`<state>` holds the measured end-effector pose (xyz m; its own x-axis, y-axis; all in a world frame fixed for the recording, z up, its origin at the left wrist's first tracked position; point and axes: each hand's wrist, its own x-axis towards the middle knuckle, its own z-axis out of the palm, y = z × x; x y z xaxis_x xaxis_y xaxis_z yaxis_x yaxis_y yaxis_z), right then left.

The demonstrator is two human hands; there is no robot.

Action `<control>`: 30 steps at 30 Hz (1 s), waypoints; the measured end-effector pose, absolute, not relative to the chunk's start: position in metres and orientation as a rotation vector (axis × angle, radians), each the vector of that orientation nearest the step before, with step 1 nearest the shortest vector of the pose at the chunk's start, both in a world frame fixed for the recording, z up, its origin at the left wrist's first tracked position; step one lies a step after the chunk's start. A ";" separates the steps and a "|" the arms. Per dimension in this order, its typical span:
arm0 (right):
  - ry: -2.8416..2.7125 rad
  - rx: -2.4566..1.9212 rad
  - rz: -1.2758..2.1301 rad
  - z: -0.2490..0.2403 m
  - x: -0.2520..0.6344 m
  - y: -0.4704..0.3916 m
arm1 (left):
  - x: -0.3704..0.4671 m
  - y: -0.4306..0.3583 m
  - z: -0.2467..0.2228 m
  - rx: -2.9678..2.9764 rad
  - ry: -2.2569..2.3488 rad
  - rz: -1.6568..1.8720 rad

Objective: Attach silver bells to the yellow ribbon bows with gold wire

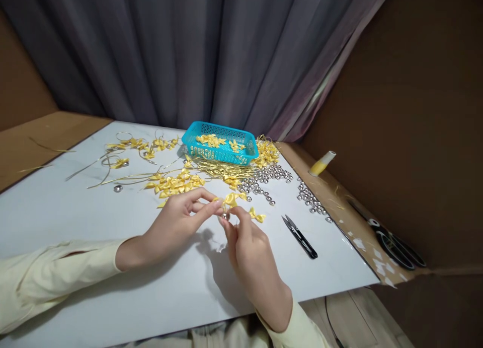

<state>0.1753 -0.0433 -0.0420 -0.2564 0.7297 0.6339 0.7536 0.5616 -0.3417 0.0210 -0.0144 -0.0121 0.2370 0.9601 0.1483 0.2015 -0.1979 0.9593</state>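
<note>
My left hand (188, 213) pinches a yellow ribbon bow (231, 199) by its left side, above the white board. Close against it, my right hand (247, 239) has its thumb and forefinger closed on a small silver bell (226, 216) just under the bow. Whether a cord joins the bell and the bow is too small to tell. Another yellow bow (257, 215) lies on the board just right of my fingers. A pile of yellow bows (177, 183) lies beyond my left hand.
A blue basket (220, 155) with bows stands at the back, gold cords (222, 169) before it. Silver bells (264, 179) lie scattered rightward. Black thread snips (301, 237) lie right of my hand; scissors (396, 247) and a yellow-and-white tube (322, 163) are along the right edge.
</note>
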 end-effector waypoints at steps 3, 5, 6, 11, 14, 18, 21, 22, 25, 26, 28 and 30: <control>-1.867 -1.295 0.432 -0.039 0.179 -0.046 | 0.022 -0.013 -0.012 1.640 1.114 1.081; -1.693 -1.325 0.786 -0.036 0.181 -0.046 | 0.022 -0.012 -0.012 1.670 1.124 1.095; -1.594 -1.306 0.955 -0.035 0.182 -0.046 | 0.022 -0.011 -0.013 1.683 1.128 1.092; -1.179 -0.987 1.626 -0.026 0.189 -0.039 | 0.021 -0.011 -0.015 1.709 1.125 1.104; -1.033 -0.845 1.805 -0.024 0.193 -0.036 | 0.020 -0.012 -0.017 1.711 1.120 1.108; -0.891 -0.694 2.042 -0.025 0.195 -0.034 | 0.020 -0.012 -0.019 1.726 1.124 1.129; -0.825 -0.643 2.139 -0.028 0.195 -0.033 | 0.020 -0.012 -0.018 1.712 1.108 1.139; -0.811 -0.642 2.151 -0.029 0.196 -0.032 | 0.020 -0.012 -0.017 1.701 1.102 1.140; -0.829 -0.668 2.132 -0.028 0.203 -0.029 | 0.021 -0.013 -0.014 1.679 1.106 1.146; -0.855 -0.686 2.103 -0.026 0.206 -0.028 | 0.021 -0.013 -0.014 1.672 1.109 1.144; -0.924 -0.740 1.998 -0.021 0.215 -0.025 | 0.021 -0.013 -0.013 1.654 1.104 1.133; -1.012 -0.833 1.831 -0.014 0.225 -0.021 | 0.022 -0.014 -0.014 1.633 1.102 1.126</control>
